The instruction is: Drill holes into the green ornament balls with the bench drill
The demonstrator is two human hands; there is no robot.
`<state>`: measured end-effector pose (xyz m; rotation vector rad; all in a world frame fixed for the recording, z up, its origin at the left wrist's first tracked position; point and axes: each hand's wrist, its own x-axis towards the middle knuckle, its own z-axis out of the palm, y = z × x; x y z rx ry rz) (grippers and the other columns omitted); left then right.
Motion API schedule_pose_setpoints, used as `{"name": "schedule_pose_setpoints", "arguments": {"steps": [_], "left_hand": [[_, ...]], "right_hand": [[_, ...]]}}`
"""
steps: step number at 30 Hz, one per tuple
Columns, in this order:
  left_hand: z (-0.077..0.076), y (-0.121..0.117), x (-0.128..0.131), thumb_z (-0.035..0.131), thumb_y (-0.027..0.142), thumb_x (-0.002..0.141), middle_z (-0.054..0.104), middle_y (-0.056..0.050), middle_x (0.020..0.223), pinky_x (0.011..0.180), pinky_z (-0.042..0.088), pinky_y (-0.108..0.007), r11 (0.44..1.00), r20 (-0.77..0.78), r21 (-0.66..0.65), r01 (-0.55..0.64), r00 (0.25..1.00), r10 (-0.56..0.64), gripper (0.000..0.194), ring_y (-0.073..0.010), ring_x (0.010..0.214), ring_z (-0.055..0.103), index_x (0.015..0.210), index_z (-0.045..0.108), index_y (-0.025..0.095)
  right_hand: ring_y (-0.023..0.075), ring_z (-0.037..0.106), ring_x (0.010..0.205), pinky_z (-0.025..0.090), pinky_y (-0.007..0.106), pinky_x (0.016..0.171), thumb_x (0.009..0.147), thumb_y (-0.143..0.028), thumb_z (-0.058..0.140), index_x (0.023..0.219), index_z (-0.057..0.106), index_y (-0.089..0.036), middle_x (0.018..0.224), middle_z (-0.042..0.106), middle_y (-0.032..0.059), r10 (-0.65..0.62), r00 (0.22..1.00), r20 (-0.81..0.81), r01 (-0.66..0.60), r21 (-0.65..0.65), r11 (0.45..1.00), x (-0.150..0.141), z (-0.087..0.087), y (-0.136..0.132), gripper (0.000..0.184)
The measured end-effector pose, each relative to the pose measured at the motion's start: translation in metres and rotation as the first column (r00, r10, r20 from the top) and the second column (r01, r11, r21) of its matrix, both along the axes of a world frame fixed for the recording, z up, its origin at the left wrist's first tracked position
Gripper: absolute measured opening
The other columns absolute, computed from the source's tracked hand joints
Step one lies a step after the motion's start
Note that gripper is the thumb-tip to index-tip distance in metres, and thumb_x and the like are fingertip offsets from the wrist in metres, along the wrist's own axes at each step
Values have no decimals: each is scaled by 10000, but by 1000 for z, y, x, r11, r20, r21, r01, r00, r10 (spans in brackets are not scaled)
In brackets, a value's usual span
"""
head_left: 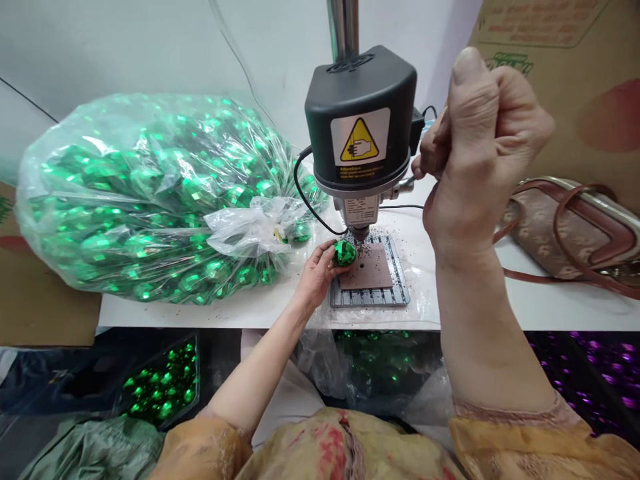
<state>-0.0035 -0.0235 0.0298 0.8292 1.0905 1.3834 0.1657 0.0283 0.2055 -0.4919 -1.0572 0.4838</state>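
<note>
My left hand is closed on a shiny green faceted ball, which it holds at the left edge of a brown board, just below and left of the chuck. Above stands a small drill press with a black motor housing and a yellow warning label. My right hand is raised on the housing's right side, its fingers curled round the feed lever. Most of the lever is hidden inside that fist. A small dark hole shows in the board, with dark crumbs around it.
A big clear bag of green faceted balls fills the table's left side. At the right lie a handbag and a cardboard box. Below the table edge are green balls and purple balls. A black cable hangs beside the drill.
</note>
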Motion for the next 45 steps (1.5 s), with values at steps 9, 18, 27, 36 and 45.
{"name": "schedule_pose_setpoints", "arguments": {"steps": [9, 18, 27, 36, 45], "left_hand": [[-6, 3, -2, 856, 363, 703, 699, -27, 994, 761, 625, -347, 998, -33, -12, -60, 998, 59, 547, -168, 839, 704, 1130, 548, 214], [-11, 8, 3, 730, 539, 849, 708, -65, 1149, 830, 592, -326, 996, -86, 86, -6, 996, 14, 470, -198, 999, 687, 1195, 669, 228], [-32, 16, 6, 828, 540, 775, 706, -106, 1276, 1033, 539, -379, 968, -324, 249, -27, 940, 110, 593, -241, 1156, 675, 1240, 669, 209], [-37, 19, 13, 868, 532, 726, 675, -101, 1273, 1071, 522, -414, 959, -336, 282, 42, 940, 57, 662, -257, 1163, 680, 1256, 639, 208], [-38, 11, 18, 897, 462, 730, 700, -106, 1187, 1042, 541, -446, 945, -393, 295, 138, 920, -11, 621, -264, 1154, 679, 1201, 594, 195]], "right_hand": [[56, 311, 423, 252, 260, 462, 950, -286, 550, 616, 328, -238, 512, 335, -75, -7, 1000, 2, 7, 45, 999, -1, -3, 1, 403], [93, 277, 426, 287, 299, 486, 929, -293, 569, 591, 302, -244, 504, 297, -61, 10, 1000, 4, -11, 59, 998, 0, -5, -1, 434], [52, 301, 453, 297, 249, 499, 938, -412, 573, 625, 273, -222, 547, 284, -64, -6, 999, 38, 5, 19, 1000, 1, -6, -5, 473], [15, 308, 461, 297, 202, 507, 916, -535, 566, 642, 265, -212, 561, 278, -70, -27, 998, 56, 28, -19, 999, 1, -6, -7, 520], [58, 306, 452, 293, 266, 476, 914, -514, 590, 634, 254, -228, 540, 277, -64, -31, 998, 56, 30, 14, 999, 1, -7, -6, 523]]}}
